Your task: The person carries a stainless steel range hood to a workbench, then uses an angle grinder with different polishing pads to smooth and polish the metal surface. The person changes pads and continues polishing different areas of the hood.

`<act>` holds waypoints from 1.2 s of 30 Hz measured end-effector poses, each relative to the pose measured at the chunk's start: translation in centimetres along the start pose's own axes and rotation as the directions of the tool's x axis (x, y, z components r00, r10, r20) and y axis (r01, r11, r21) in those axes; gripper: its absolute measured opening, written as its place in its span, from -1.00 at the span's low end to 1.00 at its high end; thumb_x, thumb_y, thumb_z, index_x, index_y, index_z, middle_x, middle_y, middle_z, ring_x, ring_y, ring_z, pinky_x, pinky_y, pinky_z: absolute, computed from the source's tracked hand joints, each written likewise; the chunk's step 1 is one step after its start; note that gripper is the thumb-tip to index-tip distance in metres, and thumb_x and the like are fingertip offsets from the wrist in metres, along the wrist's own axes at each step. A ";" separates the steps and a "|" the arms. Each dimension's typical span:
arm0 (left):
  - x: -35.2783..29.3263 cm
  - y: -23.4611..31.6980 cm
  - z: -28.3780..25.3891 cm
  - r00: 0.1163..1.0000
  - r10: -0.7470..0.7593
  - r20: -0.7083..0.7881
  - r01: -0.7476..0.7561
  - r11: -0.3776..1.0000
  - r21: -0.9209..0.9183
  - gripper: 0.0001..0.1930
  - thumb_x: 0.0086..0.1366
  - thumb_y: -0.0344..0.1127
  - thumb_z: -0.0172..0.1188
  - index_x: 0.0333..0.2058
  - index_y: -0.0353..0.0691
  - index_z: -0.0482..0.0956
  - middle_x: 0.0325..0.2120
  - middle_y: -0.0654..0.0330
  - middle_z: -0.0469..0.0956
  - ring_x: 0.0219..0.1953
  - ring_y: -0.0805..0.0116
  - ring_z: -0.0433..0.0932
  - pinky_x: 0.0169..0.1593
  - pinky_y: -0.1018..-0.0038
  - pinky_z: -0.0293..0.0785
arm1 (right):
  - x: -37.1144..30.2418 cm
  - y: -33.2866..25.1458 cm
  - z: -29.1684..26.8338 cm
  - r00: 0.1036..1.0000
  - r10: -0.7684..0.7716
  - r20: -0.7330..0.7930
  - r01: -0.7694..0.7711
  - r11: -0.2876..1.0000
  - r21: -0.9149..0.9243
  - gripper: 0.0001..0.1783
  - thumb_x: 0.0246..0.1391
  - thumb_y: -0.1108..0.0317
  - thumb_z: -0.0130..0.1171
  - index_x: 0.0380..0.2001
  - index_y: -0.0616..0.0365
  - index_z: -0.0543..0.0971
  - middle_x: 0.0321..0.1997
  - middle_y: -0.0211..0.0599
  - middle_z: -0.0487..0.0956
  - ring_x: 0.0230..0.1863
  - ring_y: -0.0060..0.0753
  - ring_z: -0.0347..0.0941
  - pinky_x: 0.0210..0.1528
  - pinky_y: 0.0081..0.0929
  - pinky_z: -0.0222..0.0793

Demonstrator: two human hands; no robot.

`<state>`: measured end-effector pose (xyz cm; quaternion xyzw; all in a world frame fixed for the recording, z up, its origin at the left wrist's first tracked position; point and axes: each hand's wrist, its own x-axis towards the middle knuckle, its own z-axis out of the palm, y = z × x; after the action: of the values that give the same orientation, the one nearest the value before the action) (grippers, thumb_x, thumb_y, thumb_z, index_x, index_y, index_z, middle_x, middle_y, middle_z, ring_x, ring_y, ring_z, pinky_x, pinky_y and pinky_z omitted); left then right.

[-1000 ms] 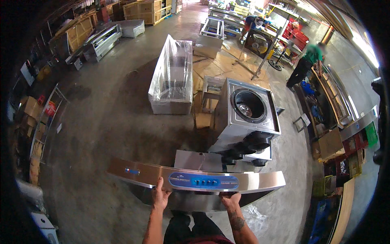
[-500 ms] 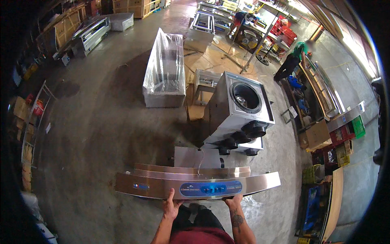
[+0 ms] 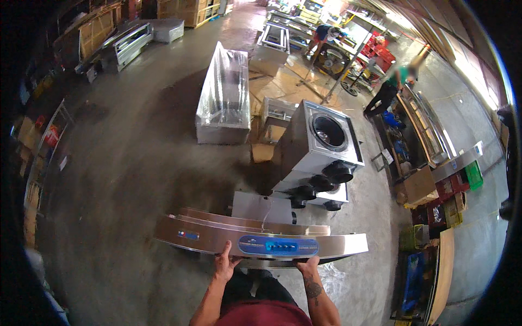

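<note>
A long stainless steel range hood (image 3: 204, 239) is held crosswise in front of my body. Its front face curves and carries a blue control panel (image 3: 278, 245) with a row of small knobs; a small label is stuck farther left. My left hand (image 3: 224, 263) grips the lower edge left of the panel, thumb up against the front and fingers underneath. My right hand (image 3: 309, 264) grips that edge near the panel's right end, its fingers partly hidden beneath. A thin pale cord (image 3: 266, 213) rises behind the hood, near a flat grey metal part (image 3: 251, 205).
Ahead stand stacked metal housings (image 3: 298, 136) with round black outlets and a plastic-wrapped metal unit (image 3: 224, 98). Cardboard (image 3: 263, 153) covers part of the floor. One person (image 3: 392, 89) works at a right-hand bench; another (image 3: 324, 37) bends farther back. Crates (image 3: 411, 237) line the right wall.
The hood has tilted, its right end sitting lower relative to the left. Both hands still hold it and have shifted slightly left in view. The surroundings have shifted slightly with the head.
</note>
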<state>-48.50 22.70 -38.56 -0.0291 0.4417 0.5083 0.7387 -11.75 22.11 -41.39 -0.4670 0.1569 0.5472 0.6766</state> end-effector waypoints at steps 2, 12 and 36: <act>-0.3 1.6 -1.5 0.999 0.017 -0.030 -0.018 0.999 -0.029 -0.43 0.36 0.06 0.44 0.22 0.03 0.46 0.04 0.21 0.59 0.01 0.27 0.66 -0.13 0.22 0.80 | -1.8 2.3 4.6 0.999 0.024 -0.048 -0.028 0.997 -0.071 -0.52 0.42 -0.08 -0.07 0.08 -0.01 0.62 0.13 -0.21 0.67 0.06 -0.04 0.61 0.10 0.19 0.59; -0.4 3.5 1.5 0.994 0.105 -0.038 -0.101 0.991 0.091 -0.36 0.38 0.11 0.40 0.30 0.02 0.40 0.13 0.23 0.53 0.13 0.27 0.58 -0.02 0.09 0.76 | -1.2 2.1 7.5 0.999 -0.044 -0.016 0.043 0.998 -0.051 -0.49 0.47 0.02 -0.14 0.18 0.11 0.58 0.23 -0.09 0.61 0.16 0.04 0.60 0.24 0.24 0.53; 3.9 5.2 4.1 0.986 0.087 -0.144 -0.055 0.975 0.217 -0.31 0.39 0.21 0.34 0.30 -0.13 0.51 0.13 0.21 0.59 0.05 0.27 0.64 -0.03 0.23 0.77 | 3.0 2.4 6.6 0.996 0.002 -0.087 -0.013 0.992 -0.127 -0.43 0.42 -0.01 -0.31 0.16 -0.02 0.59 0.23 -0.27 0.62 0.20 -0.05 0.54 0.19 0.31 0.47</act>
<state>-49.66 30.06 -36.64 0.0270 0.5492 0.4807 0.6830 -14.79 29.11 -41.21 -0.5319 0.1529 0.5379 0.6358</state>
